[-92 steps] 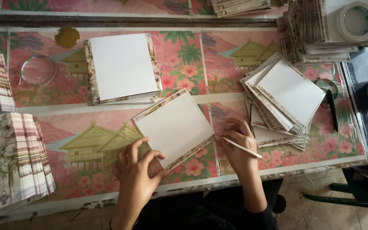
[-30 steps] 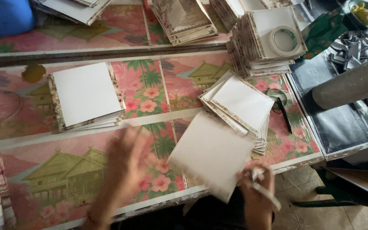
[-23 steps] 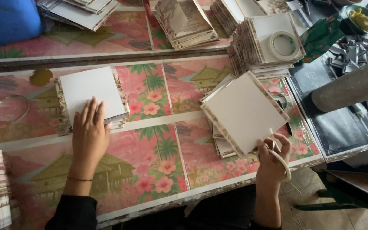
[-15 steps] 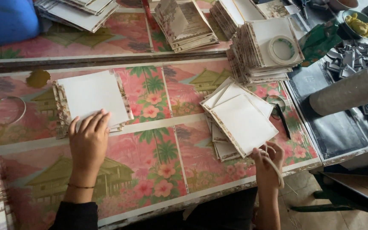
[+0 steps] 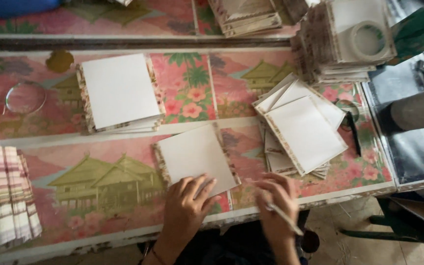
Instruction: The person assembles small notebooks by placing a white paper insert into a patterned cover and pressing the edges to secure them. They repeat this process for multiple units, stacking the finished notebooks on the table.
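At six o'clock, hard by the near table edge: left hand [image 5: 185,208], open and flat, fingertips pressing on the lower corner of a single white card [image 5: 196,158]. Just to its right, right hand [image 5: 276,201], curled shut around a thin pale stick [image 5: 284,218], tip slanting down toward five o'clock; hovers just beside the card's lower right corner, contact hard to tell.

Lies alone at the centre of the table [image 5: 99,181], this card, slightly tilted, square-cut, matte, with a patterned edging showing along its left side.

As for progress, judging from how things lie: looks midway. At eleven o'clock, a neat squared stack [image 5: 119,91] of the same white cards, edges aligned. At two o'clock, a looser fanned pile [image 5: 303,130], corners splayed, several layers deep. Cannot tell which of the two counts as finished. Plenty more material in sight: at one o'clock a tall block of cards [image 5: 320,54] topped by a translucent tape roll [image 5: 367,40], and further stacks along the far edge.

At nine o'clock, bundles of striped paper [image 5: 6,196], soft and ribbed at the folds. At ten o'clock, a clear glass ring [image 5: 24,97]. Underneath everything, a glossy cloth printed with pink flowers and olive huts, worn along the front edge.
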